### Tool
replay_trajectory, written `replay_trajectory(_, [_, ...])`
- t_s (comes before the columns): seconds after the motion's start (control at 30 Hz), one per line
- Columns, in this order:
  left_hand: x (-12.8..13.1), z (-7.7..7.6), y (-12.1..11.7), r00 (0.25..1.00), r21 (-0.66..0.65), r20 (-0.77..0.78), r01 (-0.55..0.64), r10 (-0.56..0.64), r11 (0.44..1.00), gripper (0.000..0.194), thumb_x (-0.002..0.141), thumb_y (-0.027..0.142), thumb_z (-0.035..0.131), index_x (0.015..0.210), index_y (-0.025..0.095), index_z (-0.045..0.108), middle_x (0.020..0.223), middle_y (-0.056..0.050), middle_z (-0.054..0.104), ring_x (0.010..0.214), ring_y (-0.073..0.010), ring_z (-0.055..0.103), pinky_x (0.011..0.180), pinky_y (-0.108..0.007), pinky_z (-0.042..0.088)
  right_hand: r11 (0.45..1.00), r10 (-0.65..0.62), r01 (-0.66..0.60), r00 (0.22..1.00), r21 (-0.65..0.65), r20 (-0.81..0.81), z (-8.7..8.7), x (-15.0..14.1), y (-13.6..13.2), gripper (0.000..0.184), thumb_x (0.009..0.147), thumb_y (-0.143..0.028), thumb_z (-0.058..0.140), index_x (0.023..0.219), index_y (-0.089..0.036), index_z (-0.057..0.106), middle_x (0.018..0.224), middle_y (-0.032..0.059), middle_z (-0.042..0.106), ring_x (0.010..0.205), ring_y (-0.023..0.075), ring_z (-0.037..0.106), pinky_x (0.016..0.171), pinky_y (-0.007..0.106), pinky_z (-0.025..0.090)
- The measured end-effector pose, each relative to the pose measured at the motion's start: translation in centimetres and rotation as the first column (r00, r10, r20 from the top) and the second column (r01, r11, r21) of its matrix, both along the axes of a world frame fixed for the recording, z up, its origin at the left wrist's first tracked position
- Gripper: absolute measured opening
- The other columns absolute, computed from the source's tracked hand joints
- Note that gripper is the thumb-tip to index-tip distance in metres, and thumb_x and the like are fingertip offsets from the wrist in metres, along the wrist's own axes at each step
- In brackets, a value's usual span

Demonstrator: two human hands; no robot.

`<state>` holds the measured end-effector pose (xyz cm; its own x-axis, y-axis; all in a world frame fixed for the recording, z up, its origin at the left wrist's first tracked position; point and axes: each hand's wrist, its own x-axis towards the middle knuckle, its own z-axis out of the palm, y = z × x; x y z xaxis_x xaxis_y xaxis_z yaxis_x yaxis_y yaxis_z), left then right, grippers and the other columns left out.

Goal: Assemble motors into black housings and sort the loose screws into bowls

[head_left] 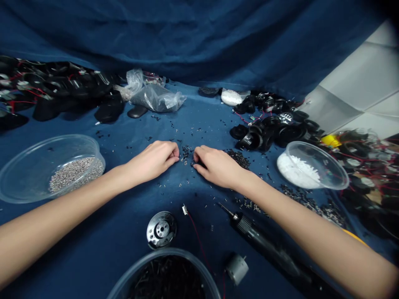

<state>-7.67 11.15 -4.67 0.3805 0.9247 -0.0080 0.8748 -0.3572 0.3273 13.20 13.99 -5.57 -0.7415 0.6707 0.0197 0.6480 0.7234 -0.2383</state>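
My left hand [154, 160] rests on the blue cloth [193, 124], fingers curled into a pinch at a small scatter of tiny screws [186, 154]. My right hand [215, 166] lies opposite it, fingers also curled and pinched over the same scatter. What either pinch holds is too small to make out. A heap of dark screws [238, 158] lies just right of my right hand. Near my forearms lie a round metal disc [161, 229], a black electric screwdriver [264, 245] and a small grey motor [237, 268] on red wire.
A clear bowl [18, 191] with silver screws stands at left, a clear bowl [339, 174] of white bits at right, a tub [131, 276] of dark screws at the front. Black plastic parts [271, 128] and wired parts [56, 89] pile up behind; plastic bags [156, 97] lie centre back.
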Motion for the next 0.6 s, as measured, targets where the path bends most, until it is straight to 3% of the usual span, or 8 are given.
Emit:
replay_trajectory(0.17, [0.4, -0.2, 1.5, 0.997, 0.048, 0.0, 0.072, -0.072, 0.996, 0.011, 0.091, 0.019, 0.051, 0.097, 0.015, 0.06, 0.082, -0.003, 0.064, 0.071, -0.0149, 0.058, 0.067, -0.027, 0.04, 0.999, 0.035, -0.035, 0.999, 0.006, 0.016, -0.1, -0.3, 0.1, 0.011, 0.094, -0.02, 0.047, 0.095, -0.014, 0.056, 0.097, 0.008, 0.06, 0.078, 0.0169, 0.055, 0.067, 0.03, 0.035])
replay_trajectory(0.4, [0.8, -0.3, 3.2, 0.966, 0.039, -0.089, 0.246, -0.242, 0.969, 0.013, 0.091, 0.013, 0.047, 0.087, 0.015, 0.059, 0.088, -0.006, 0.062, 0.08, -0.0171, 0.059, 0.069, -0.028, 0.041, 0.999, 0.052, -0.052, 0.997, 0.002, 0.059, -0.1, -0.7, -0.3, 0.021, 0.098, -0.019, 0.04, 0.102, -0.007, 0.057, 0.098, 0.0144, 0.06, 0.079, 0.0214, 0.055, 0.067, 0.033, 0.035])
replay_trajectory(0.6, [1.0, -0.1, 3.4, 0.944, 0.046, -0.173, 0.292, -0.281, 0.955, 0.018, 0.094, 0.015, 0.041, 0.091, 0.015, 0.059, 0.088, -0.008, 0.061, 0.082, -0.02, 0.059, 0.072, -0.03, 0.042, 0.998, 0.042, -0.043, 0.999, -0.041, -0.016, -0.5, 0.0, 0.1, 0.02, 0.1, -0.02, 0.035, 0.1, -0.01, 0.053, 0.097, 0.0131, 0.058, 0.079, 0.0202, 0.054, 0.074, 0.034, 0.039])
